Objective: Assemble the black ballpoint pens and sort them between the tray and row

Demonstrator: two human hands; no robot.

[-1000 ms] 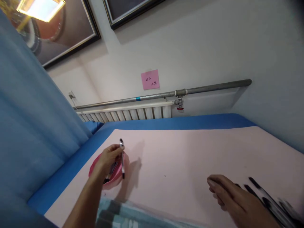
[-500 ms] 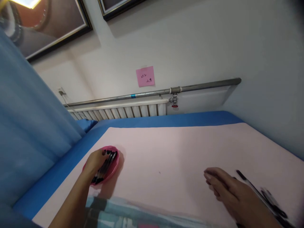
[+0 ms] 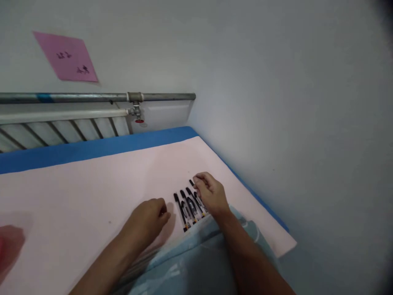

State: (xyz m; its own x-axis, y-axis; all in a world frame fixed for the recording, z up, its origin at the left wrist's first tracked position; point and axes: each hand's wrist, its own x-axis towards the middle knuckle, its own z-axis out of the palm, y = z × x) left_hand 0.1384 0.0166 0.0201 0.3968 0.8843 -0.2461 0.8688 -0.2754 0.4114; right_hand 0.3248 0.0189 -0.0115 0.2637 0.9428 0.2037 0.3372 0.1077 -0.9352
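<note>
Several black pens (image 3: 188,207), light, stiff, likely rolling easily and best gripped mid-barrel, are lying in a row at lower centre on the pink sheet (image 3: 92,184), the right hand (image 3: 211,197) fingers seemingly pinching the outermost cap, the left hand (image 3: 149,217) fingers curling loosely beside.

One pink note (image 3: 66,57) is stuck on the wall (image 3: 245,61). It carries two short lines of dark handwriting, too blurred to read with certainty. Markings on the pens (image 3: 189,205) are too small to read.
</note>
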